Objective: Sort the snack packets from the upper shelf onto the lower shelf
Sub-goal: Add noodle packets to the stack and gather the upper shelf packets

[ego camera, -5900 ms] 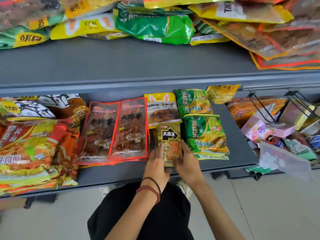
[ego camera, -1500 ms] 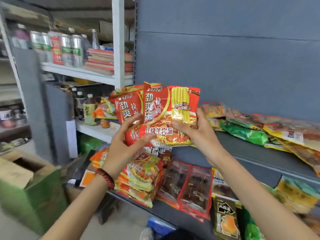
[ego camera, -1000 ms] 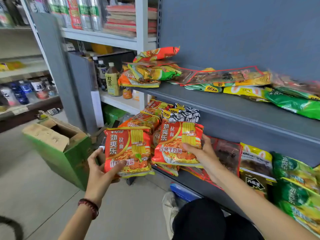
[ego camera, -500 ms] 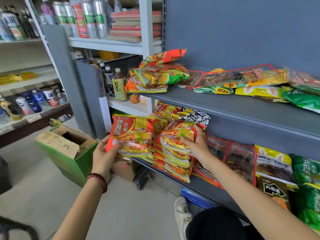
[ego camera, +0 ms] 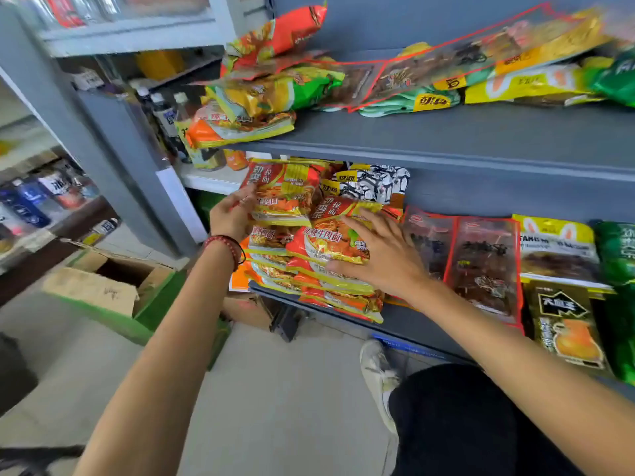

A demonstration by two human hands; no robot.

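While flat, noodle packet point(ego camera: 330, 242) top rearward

The right hand point(ego camera: 381, 255) hides part of the top noodle packet point(ego camera: 330, 242); upper-shelf packets point(ego camera: 481, 63) are blurred.

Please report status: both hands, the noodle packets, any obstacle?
Right hand flat on noodle stack. Left hand holding red noodle packet at stack's far side. Nothing blocking.

I'm seeing an open cardboard box point(ego camera: 103, 286) with green sides sitting on the pale floor point(ego camera: 275, 407), flaps standing up. Behind it, bottles point(ego camera: 31, 201) are lining a low side shelf, blurred. More bottles point(ego camera: 168, 121) are standing in the neighbouring white rack point(ego camera: 209, 180), labels unreadable.
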